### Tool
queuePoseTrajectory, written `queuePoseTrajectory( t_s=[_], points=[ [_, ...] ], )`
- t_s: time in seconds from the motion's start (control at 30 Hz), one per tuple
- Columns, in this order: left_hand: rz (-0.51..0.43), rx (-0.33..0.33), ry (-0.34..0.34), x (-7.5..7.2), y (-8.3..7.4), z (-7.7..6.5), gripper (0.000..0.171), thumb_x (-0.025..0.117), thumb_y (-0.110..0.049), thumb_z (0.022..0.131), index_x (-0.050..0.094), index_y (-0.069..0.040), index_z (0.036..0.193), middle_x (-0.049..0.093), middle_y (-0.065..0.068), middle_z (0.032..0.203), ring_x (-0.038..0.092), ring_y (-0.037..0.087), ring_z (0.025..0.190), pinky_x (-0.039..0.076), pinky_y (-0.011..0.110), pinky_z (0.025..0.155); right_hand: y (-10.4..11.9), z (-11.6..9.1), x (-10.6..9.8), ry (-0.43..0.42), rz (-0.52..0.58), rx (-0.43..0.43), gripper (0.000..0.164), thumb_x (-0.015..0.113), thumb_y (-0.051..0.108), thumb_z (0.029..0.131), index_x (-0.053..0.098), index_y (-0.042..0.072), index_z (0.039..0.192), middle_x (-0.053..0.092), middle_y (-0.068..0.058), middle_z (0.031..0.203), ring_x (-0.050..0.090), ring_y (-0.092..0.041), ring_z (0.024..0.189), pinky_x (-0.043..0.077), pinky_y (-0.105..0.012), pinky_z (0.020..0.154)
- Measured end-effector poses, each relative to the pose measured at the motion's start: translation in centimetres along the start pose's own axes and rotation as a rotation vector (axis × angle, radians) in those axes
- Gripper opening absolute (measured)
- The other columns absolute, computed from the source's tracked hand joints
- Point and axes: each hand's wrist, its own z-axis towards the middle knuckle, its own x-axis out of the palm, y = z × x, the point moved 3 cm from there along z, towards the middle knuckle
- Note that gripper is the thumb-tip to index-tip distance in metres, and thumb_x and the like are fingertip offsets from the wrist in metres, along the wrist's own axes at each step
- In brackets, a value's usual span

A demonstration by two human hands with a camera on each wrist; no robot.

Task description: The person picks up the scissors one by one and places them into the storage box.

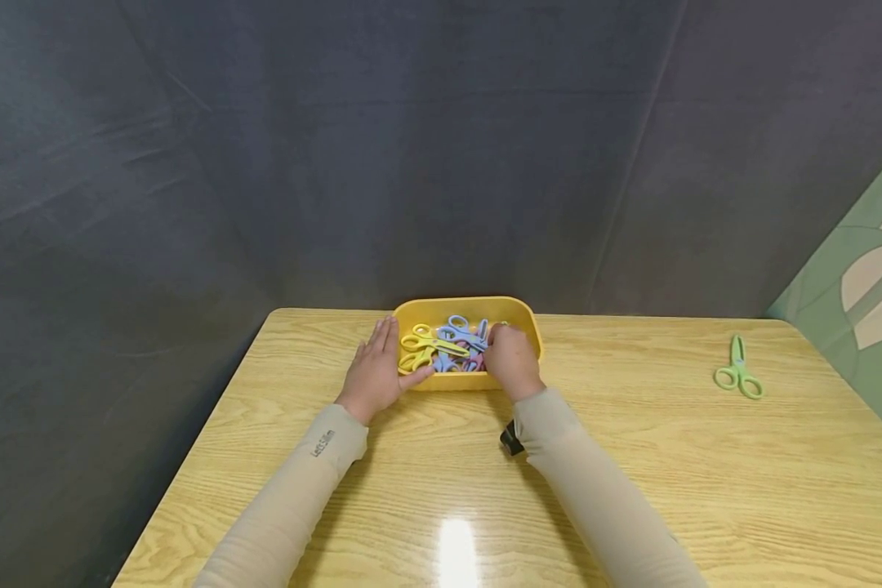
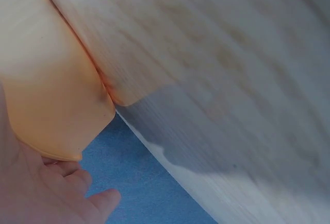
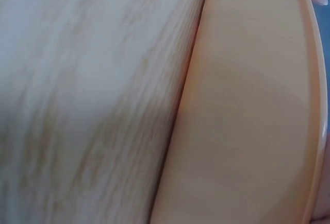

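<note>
A yellow plastic bin (image 1: 456,381) stands at the table's far edge with several pairs of children's scissors inside. Yellow scissors (image 1: 441,345) lie on top at the left, and blue scissors (image 1: 461,331) lie beside them; pink parts show underneath. My left hand (image 1: 375,371) lies along the bin's left end, fingers extended and thumb at the front rim. In the left wrist view its fingers (image 2: 77,180) are right at the bin's rim. My right hand (image 1: 513,355) reaches into the bin's right part. Its fingertips are hidden, so I cannot tell what they hold.
Green scissors (image 1: 738,369) lie alone on the wooden table (image 1: 654,408) at the right. A small black object (image 1: 511,438) shows at the right sleeve's cuff. A dark curtain (image 1: 441,163) hangs behind the table, and a wall with leaf shapes (image 1: 863,278) is at the right.
</note>
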Motion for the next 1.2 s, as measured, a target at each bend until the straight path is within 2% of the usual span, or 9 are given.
queuePoseTrajectory(
  t_s=[0.37,0.8,1.2],
  points=[
    [0.000,0.007,-0.008,-0.22,-0.19,0.13,0.111,0.053,-0.072,0.092,0.010,0.004,0.160,0.010,0.020,0.168,0.008,0.032,0.156,0.018,0.055,0.122,0.00,0.09,-0.04,0.025,-0.008,0.027,0.010,0.060,0.002,0.091,0.069,-0.001,0.095,0.064,-0.014,0.090,0.059,-0.027,0.082,0.051,-0.040,0.072],
    [0.002,0.013,-0.017,-0.29,-0.22,-0.03,0.110,0.055,-0.071,0.092,0.012,0.004,0.160,0.012,0.020,0.167,0.010,0.033,0.155,0.018,0.057,0.121,0.11,-0.28,-0.04,-0.042,-0.014,-0.024,0.013,0.059,0.002,0.090,0.070,-0.002,0.097,0.064,-0.015,0.090,0.062,-0.028,0.082,0.053,-0.043,0.072],
    [-0.020,-0.001,-0.007,-0.25,-0.12,-0.29,0.110,0.058,-0.069,0.092,0.011,0.003,0.160,0.010,0.019,0.168,0.009,0.032,0.155,0.016,0.056,0.122,-0.35,-0.60,0.09,-0.137,0.094,-0.104,0.012,0.064,0.006,0.091,0.067,-0.003,0.099,0.061,-0.015,0.090,0.058,-0.028,0.080,0.051,-0.042,0.071]
  ],
)
